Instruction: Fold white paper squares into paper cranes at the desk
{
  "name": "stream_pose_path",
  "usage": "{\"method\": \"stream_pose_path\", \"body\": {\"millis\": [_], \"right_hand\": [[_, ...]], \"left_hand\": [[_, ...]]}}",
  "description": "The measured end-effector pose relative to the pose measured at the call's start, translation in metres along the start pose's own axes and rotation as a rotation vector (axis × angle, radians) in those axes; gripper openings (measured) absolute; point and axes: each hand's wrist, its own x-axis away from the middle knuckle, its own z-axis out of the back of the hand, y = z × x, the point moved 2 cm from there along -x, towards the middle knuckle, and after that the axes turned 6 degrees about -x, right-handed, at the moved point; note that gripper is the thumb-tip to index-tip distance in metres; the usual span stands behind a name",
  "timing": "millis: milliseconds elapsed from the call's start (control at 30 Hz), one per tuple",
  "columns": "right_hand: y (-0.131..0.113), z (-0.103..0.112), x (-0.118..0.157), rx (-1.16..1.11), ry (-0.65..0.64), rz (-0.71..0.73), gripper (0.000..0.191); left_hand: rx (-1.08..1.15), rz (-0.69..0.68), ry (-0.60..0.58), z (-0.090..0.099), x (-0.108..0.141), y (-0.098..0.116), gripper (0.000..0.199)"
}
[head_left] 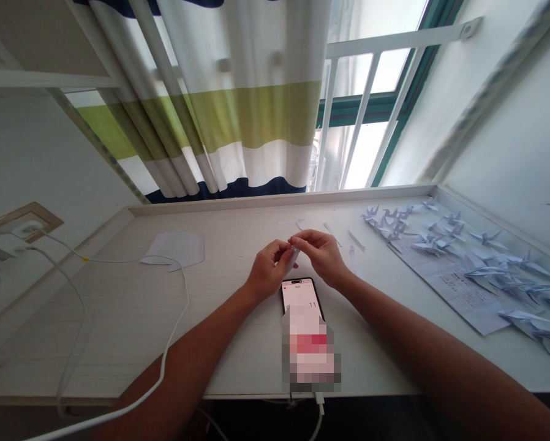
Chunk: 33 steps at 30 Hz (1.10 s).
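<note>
Left hand (269,268) pinches a small, folded piece of white paper (292,260) between thumb and fingers, and the right hand (321,251) closes its fingertips on the paper's far end. The paper thus sits between both hands, just beyond a flat, black-edged smartphone (300,297) with a lit screen. It should handle as very light, fairly stiff along its creases yet easily crumpled or torn; a gentle fingertip pinch on the folded layers looks the safest hold.

Across the pale, wood-grained bench (247,349), from the left, a thin white cable (187,300) curves over loose, flat white paper sheets (178,248); narrow white paper strips (356,241) lie beyond the right hand; many folded white paper cranes (433,243) spread over the right side, some resting on a flat printed sheet (440,278). Around it, white plugs (8,245) fill a wall outlet at left, a white, olive-green and navy striped curtain (275,116) hangs at the far side, and a white railing (394,41) crosses a green-framed window at far right.
</note>
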Motion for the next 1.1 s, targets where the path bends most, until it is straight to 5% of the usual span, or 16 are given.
{"method": "stream_pose_path", "body": {"millis": [1100], "right_hand": [[0.0056, -0.0016, -0.0030, 0.082, -0.084, 0.041, 0.033]], "left_hand": [[0.270, 0.141, 0.011, -0.0009, -0.0030, 0.0005, 0.039]]}}
